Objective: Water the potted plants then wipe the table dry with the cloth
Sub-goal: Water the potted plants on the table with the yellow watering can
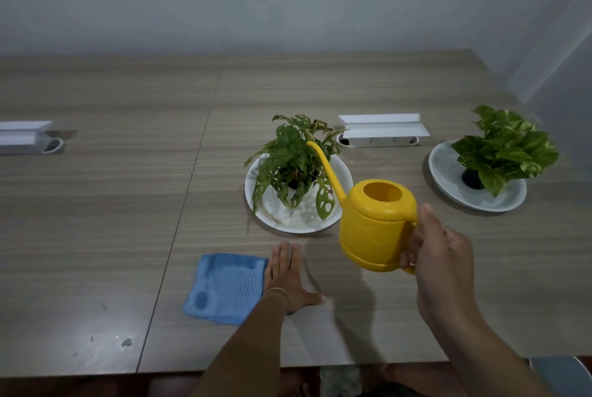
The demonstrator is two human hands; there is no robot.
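Note:
My right hand (439, 255) grips the handle of a yellow watering can (374, 223), held above the table. Its long spout reaches up-left over a holey-leaved potted plant (293, 159) that stands on a white plate (341, 179). A second potted plant (506, 148) with yellow-green leaves stands on a grey plate (448, 172) at the right. A folded blue cloth (226, 286) lies on the wooden table (112, 204) in front of the white plate. My left hand (288, 278) rests flat on the table, fingers apart, touching the cloth's right edge.
A white socket box (382, 132) with its lid raised sits behind the plants. Another such box (27, 137) is at the far left. Small wet spots (126, 342) mark the table near its front-left edge. A grey wall runs behind the table.

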